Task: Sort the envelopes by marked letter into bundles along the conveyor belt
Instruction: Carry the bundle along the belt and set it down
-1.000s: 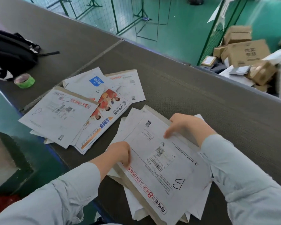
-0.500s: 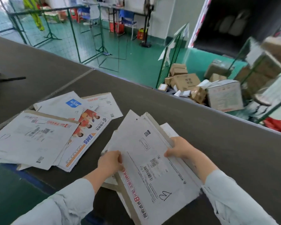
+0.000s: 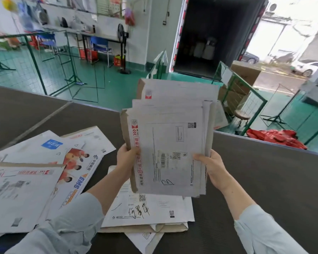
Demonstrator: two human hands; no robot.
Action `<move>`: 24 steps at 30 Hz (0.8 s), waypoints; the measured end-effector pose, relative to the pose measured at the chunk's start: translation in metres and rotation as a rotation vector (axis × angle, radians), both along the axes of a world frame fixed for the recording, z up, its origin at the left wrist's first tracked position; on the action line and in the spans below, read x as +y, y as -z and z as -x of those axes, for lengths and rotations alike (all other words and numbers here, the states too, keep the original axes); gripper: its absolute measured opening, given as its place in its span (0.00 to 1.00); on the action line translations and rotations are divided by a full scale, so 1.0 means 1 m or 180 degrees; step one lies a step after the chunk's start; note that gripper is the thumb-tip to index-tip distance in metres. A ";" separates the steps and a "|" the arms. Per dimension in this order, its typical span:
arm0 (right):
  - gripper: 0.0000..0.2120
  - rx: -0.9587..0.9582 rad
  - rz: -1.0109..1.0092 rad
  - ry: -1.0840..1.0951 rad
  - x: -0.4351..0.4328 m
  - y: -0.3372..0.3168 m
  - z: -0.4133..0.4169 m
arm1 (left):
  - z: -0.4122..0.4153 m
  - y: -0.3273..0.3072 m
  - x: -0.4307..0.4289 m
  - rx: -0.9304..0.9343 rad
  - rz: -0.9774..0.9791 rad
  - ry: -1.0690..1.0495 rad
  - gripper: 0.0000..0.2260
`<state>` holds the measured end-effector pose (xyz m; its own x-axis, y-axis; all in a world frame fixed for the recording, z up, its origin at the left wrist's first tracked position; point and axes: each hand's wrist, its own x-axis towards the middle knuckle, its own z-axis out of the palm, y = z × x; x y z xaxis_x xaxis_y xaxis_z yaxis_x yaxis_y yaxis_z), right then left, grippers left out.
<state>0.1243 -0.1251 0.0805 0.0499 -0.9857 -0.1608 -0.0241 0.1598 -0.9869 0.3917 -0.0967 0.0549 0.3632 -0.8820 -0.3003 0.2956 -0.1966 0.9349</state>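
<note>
Both hands, left hand (image 3: 126, 158) and right hand (image 3: 212, 166), are clamped on opposite side edges of a raised stack of envelopes (image 3: 170, 143), top one marked B, above the conveyor belt (image 3: 255, 180); next move likely requires setting it among same-letter envelopes

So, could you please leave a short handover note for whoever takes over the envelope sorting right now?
Left hand and right hand both grip the raised stack; its front envelope is marked B.
A fanned bundle lies on the belt to the left; a few envelopes lie under the stack.
Done: one bundle started.
Left: sort the held stack and those below it.
</note>
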 end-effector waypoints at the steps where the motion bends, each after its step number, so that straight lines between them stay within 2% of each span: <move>1: 0.17 0.0074 0.0036 0.0098 0.000 0.003 0.000 | 0.002 -0.003 -0.002 -0.0094 0.0110 -0.0030 0.10; 8: 0.15 0.0209 0.0038 0.0468 0.017 0.027 -0.010 | 0.008 0.002 0.012 -0.0609 0.0434 0.0088 0.06; 11: 0.13 0.0418 0.0057 0.0217 0.028 0.040 -0.016 | 0.006 0.021 0.017 -0.0597 0.0231 0.0288 0.13; 14: 0.10 0.0704 -0.0169 0.0052 0.042 0.048 -0.022 | 0.003 0.036 0.023 -0.0676 0.0004 0.0796 0.09; 16: 0.07 0.0950 -0.0260 0.0244 0.047 0.054 -0.021 | -0.001 0.045 0.026 -0.0947 -0.0171 0.1091 0.07; 19: 0.04 0.1166 -0.0109 0.0643 0.051 0.054 -0.017 | -0.009 0.047 0.026 -0.1255 -0.0257 0.1181 0.10; 20: 0.02 0.1125 -0.0036 0.0800 0.052 0.051 -0.017 | -0.009 0.045 0.025 -0.1194 -0.0221 0.1242 0.11; 24: 0.13 0.1001 -0.0012 0.1370 0.061 0.046 -0.011 | 0.002 0.042 0.028 -0.0331 -0.0306 0.1474 0.10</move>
